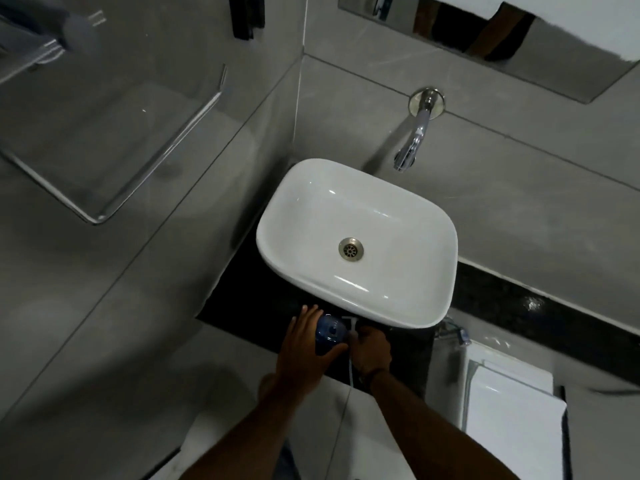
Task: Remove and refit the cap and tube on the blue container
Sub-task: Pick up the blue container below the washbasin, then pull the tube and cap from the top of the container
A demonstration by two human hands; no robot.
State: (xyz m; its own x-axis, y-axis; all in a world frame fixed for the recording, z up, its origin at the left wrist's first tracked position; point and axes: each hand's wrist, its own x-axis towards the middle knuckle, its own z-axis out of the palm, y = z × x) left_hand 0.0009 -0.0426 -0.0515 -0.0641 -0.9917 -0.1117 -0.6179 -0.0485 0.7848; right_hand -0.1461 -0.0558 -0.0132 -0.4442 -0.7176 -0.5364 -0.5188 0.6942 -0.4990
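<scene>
Low in the centre of the frame, the blue container (330,336) stands on the dark countertop (239,299), tucked just under the near rim of the white basin (356,237). The left hand (304,348) wraps it from the left: fingers spread over its far-left side and the thumb crossing the near side, so the hand is clasped around the body of the container. The right hand (372,346) sits just to the right of the container with its fingers curled in; it seems to pinch the white cap piece (349,322) at the container's right edge, though the fingertips are hidden and the hold cannot be told for sure. A thin pale tube (351,368) hangs from that spot down between the two wrists, past the counter's front edge. The container's top shows a dark round opening. Room is tight: the basin rim overhangs right behind the hands, and the grey wall closes the counter on the left. The front edge of the counter lies under the wrists, with open space below and toward the viewer. To the right, the countertop runs on as a dark strip. The chrome tap (414,136) juts from the wall above the basin, well apart from the hands.
</scene>
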